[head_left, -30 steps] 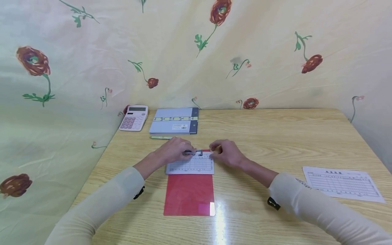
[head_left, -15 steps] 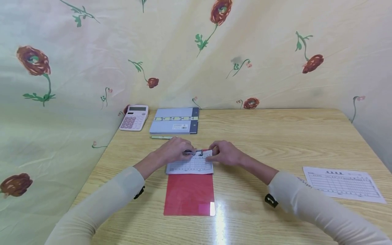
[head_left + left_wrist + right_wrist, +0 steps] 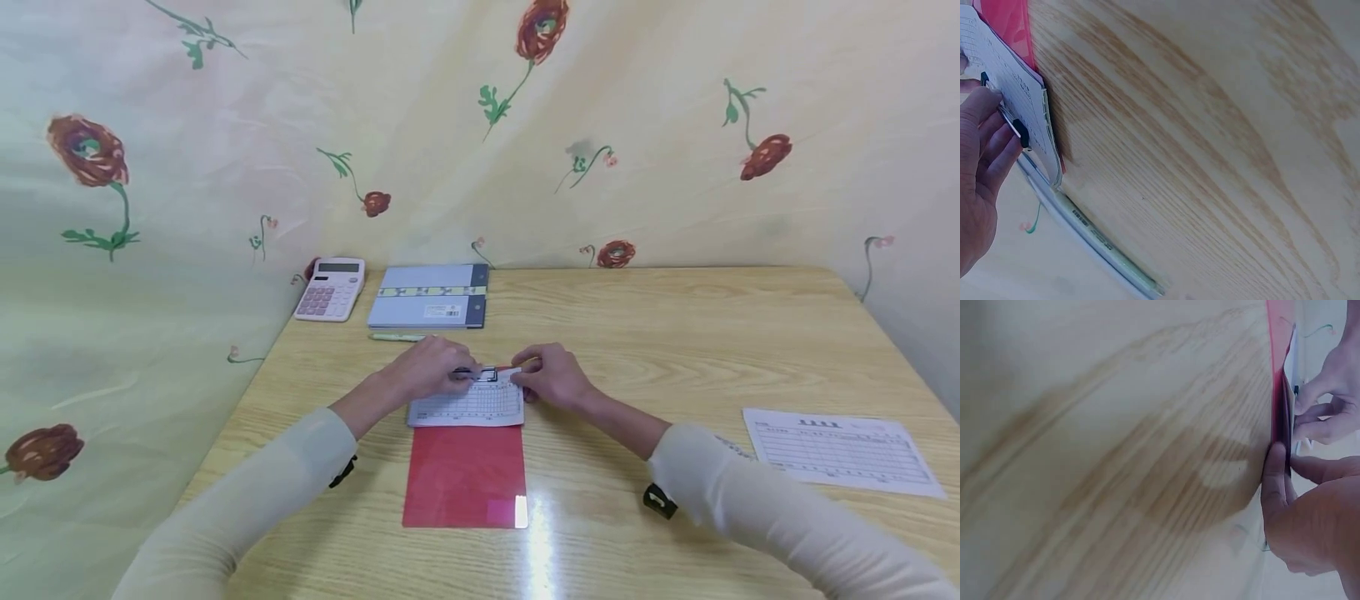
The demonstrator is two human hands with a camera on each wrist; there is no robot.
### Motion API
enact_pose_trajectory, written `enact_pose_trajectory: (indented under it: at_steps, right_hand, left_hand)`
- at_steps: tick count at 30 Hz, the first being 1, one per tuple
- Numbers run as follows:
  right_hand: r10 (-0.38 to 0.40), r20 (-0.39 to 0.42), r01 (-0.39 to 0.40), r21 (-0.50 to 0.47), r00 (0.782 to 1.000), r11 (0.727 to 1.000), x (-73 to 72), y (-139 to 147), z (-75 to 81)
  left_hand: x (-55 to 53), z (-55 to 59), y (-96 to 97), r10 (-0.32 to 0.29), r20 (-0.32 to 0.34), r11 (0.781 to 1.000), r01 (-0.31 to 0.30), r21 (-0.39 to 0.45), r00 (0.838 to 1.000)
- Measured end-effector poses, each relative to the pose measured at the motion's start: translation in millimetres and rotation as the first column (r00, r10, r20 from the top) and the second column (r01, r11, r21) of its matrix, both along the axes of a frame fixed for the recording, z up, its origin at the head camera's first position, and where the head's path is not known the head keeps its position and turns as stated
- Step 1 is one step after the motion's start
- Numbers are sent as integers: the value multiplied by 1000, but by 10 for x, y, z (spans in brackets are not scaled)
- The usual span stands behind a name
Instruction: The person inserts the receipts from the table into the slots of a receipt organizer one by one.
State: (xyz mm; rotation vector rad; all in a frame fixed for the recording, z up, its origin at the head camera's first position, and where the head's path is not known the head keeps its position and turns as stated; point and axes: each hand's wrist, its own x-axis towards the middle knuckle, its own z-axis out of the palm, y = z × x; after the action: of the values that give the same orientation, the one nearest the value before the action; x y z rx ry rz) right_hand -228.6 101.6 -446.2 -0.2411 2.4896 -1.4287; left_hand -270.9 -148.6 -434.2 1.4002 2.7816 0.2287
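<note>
A red translucent clipboard (image 3: 465,479) lies on the table, with a pad of printed forms (image 3: 468,406) covering its upper part. My left hand (image 3: 431,367) holds the metal clip (image 3: 487,375) at the board's top edge; in the left wrist view, thumb and fingers pinch this clip (image 3: 1021,132) with its black ends, over the pad's margin. My right hand (image 3: 557,377) pinches the pad's upper right corner. In the right wrist view, the right thumb and fingers (image 3: 1277,464) straddle the edge of pad and board. Whether the clip bites the paper cannot be told.
A loose printed form (image 3: 843,450) lies to the right. Behind the hands are a pale green pen (image 3: 395,337), a blue-grey notebook (image 3: 423,300) and a pink-white calculator (image 3: 330,290). A flowered cloth (image 3: 660,108) hangs along the table's back and left.
The right hand shifted slightly left onto the pad's corner, then slightly back right, the pad's right edge moving with it. The left hand stays on the clip.
</note>
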Motion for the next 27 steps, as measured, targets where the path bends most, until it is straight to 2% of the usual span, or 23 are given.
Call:
enact_pose_trajectory:
  at_steps: [5, 18, 27]
  right_hand:
    - [-29, -15, 29, 23, 999, 999, -10, -16, -23]
    - [-41, -14, 42, 28, 999, 999, -19, -28, 17]
    - [-55, -14, 55, 19, 998, 998, -6, -44, 41]
  left_hand:
    - [2, -10, 16, -5, -12, 1000, 5, -6, 1000]
    - [17, 33, 23, -22, -24, 1000, 22, -5, 999]
    - [0, 3, 12, -18, -25, 1000, 18, -8, 1000]
